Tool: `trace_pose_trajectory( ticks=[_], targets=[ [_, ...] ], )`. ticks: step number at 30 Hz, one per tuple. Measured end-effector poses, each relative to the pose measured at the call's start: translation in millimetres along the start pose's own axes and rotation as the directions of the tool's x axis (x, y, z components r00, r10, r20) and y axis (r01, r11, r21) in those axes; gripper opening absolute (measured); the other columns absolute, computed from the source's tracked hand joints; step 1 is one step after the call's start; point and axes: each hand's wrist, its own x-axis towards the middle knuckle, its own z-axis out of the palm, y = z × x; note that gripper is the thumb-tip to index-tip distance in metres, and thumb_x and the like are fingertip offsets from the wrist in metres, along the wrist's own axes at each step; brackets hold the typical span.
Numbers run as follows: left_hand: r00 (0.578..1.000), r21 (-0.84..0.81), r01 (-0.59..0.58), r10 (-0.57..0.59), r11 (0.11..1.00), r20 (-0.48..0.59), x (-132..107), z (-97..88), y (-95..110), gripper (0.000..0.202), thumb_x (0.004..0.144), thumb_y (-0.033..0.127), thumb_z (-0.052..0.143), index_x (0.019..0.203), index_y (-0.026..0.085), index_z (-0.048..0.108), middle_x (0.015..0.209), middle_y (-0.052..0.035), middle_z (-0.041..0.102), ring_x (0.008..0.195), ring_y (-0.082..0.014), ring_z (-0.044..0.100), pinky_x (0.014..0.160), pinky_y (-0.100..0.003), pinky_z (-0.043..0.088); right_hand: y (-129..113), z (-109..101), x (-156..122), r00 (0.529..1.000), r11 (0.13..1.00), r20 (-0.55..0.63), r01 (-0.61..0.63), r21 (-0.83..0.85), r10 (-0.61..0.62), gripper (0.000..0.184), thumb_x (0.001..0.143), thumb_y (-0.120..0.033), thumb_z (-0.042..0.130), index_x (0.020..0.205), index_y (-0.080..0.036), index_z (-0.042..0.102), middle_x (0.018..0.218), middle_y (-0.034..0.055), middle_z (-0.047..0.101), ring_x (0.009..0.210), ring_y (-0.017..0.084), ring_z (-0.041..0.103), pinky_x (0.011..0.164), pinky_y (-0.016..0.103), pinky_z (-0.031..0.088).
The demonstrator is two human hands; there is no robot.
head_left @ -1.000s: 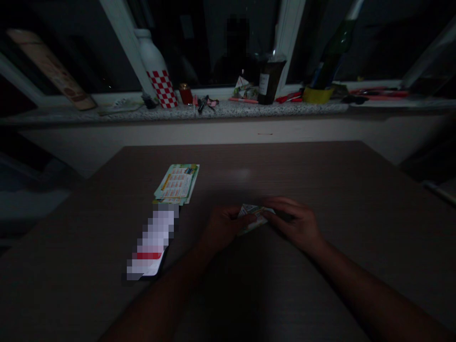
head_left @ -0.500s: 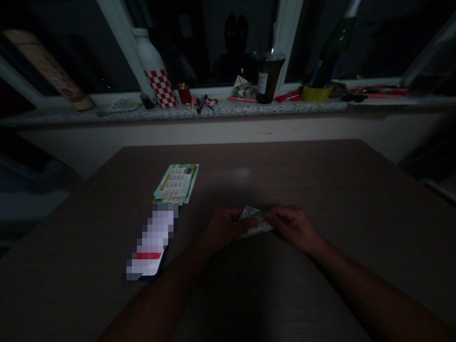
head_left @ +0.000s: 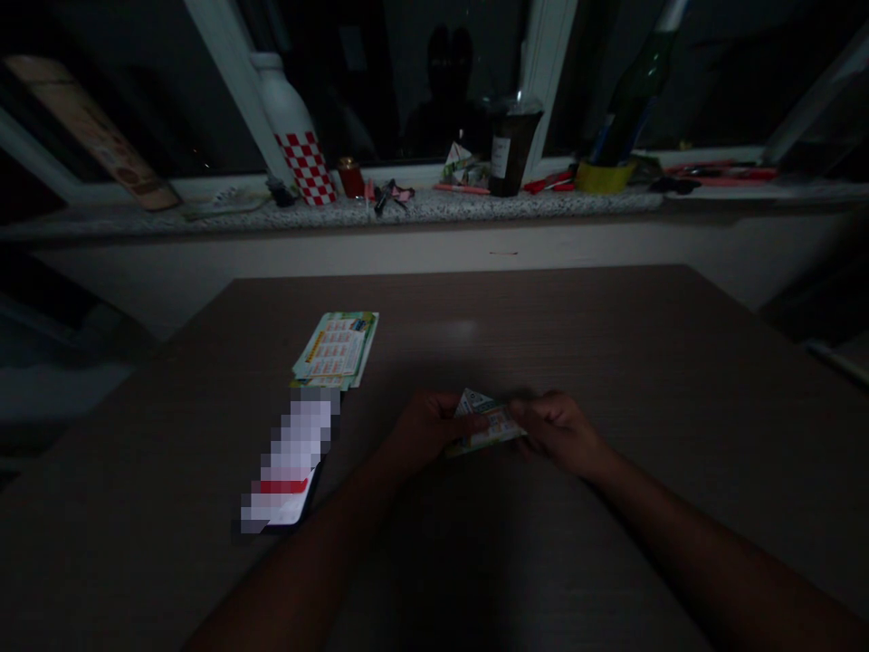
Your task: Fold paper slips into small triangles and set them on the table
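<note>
In dim light, both my hands meet over a small folded printed paper (head_left: 485,420) near the middle of the dark wooden table (head_left: 611,344). My left hand (head_left: 424,433) pinches its left side with curled fingers. My right hand (head_left: 560,433) grips its right end, fingers closed. The paper sits just above the tabletop. A stack of similar printed sheets (head_left: 338,349) lies flat to the left, well away from both hands.
A lit phone (head_left: 291,462) lies left of my left forearm. The stone windowsill (head_left: 204,217) behind the table carries a red-and-white checked bottle (head_left: 295,131), a dark jar (head_left: 512,145), a yellow tape roll (head_left: 603,177), pens and small clutter.
My right hand has drawn in toward the paper and its fingers have curled tighter. The paper has tipped up slightly between the hands.
</note>
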Motion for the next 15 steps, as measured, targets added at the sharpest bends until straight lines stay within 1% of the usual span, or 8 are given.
trace_pose_trajectory(
  ticks=[3,4,6,8,9,11,13,15],
  targets=[
    [0.999,-0.01,0.038,-0.039,0.999,-0.018,0,-1.1,0,0.028,0.065,0.034,0.076,0.084,0.014,0.071,0.078,-0.0032,0.071,0.064,-0.012,0.061,0.06,-0.022,0.045,6,-3,1,0.995,0.999,-0.1,-0.02,0.046,0.024,0.065,0.092,-0.055,0.032,0.041,-0.017,0.048,0.036,-0.0016,0.042,0.034,0.008,0.035,0.038,0.022,0.027],
    [0.998,-0.008,0.051,-0.051,0.999,-0.023,0,-1.4,0,0.03,0.064,0.035,0.076,0.085,0.014,0.071,0.079,-0.0036,0.071,0.065,-0.0125,0.061,0.06,-0.022,0.045,7,-4,1,0.988,1.0,-0.152,-0.001,0.024,0.005,0.062,0.091,-0.054,0.034,0.043,-0.017,0.049,0.039,-0.0018,0.043,0.037,0.008,0.037,0.04,0.022,0.028],
    [0.997,0.014,0.065,-0.064,0.998,-0.034,0,-2.1,-1,0.032,0.064,0.036,0.076,0.085,0.014,0.071,0.079,-0.0038,0.071,0.063,-0.0128,0.061,0.059,-0.022,0.045,6,-6,2,0.967,0.998,-0.247,0.045,-0.053,-0.057,0.05,0.089,-0.049,0.044,0.052,-0.017,0.053,0.046,-0.002,0.046,0.043,0.009,0.042,0.044,0.022,0.032],
    [0.997,0.027,0.066,-0.065,0.997,-0.038,0,-2.4,-2,0.032,0.063,0.038,0.076,0.083,0.013,0.071,0.076,-0.0036,0.07,0.061,-0.0125,0.061,0.058,-0.022,0.045,3,-7,2,0.949,0.985,-0.288,0.091,-0.148,-0.131,0.034,0.086,-0.042,0.054,0.063,-0.017,0.058,0.055,-0.0013,0.053,0.051,0.01,0.048,0.048,0.022,0.036],
    [0.998,0.031,0.062,-0.061,0.998,-0.036,1,-2.4,-2,0.032,0.063,0.038,0.076,0.082,0.013,0.071,0.075,-0.0037,0.07,0.061,-0.0124,0.06,0.057,-0.022,0.045,1,-7,2,0.944,0.975,-0.284,0.115,-0.193,-0.167,0.028,0.085,-0.038,0.056,0.067,-0.017,0.059,0.059,-0.0005,0.055,0.054,0.011,0.05,0.051,0.022,0.038],
    [0.999,0.037,0.044,-0.043,0.998,-0.028,1,-2.0,-2,0.032,0.063,0.038,0.076,0.082,0.012,0.07,0.075,-0.004,0.07,0.061,-0.0127,0.061,0.058,-0.022,0.045,-3,-6,2,0.944,0.949,-0.237,0.163,-0.269,-0.229,0.021,0.085,-0.032,0.057,0.071,-0.017,0.06,0.065,0.0009,0.059,0.059,0.012,0.054,0.056,0.023,0.041],
    [1.0,0.056,0.022,-0.021,0.998,-0.014,1,-1.2,-2,0.032,0.064,0.038,0.076,0.083,0.012,0.071,0.077,-0.0044,0.071,0.063,-0.0131,0.061,0.059,-0.022,0.045,-5,-5,2,0.947,0.924,-0.183,0.196,-0.328,-0.265,0.018,0.086,-0.029,0.055,0.073,-0.017,0.059,0.068,0.0015,0.06,0.062,0.012,0.055,0.059,0.023,0.043],
    [1.0,0.078,0.004,-0.004,0.997,0.0,0,-0.3,-1,0.032,0.065,0.038,0.075,0.084,0.012,0.071,0.078,-0.0047,0.071,0.065,-0.0131,0.061,0.059,-0.022,0.044,-6,-4,2,0.953,0.902,-0.13,0.207,-0.38,-0.274,0.017,0.087,-0.027,0.053,0.074,-0.017,0.058,0.068,0.0013,0.059,0.062,0.012,0.055,0.06,0.023,0.042]
  ],
)
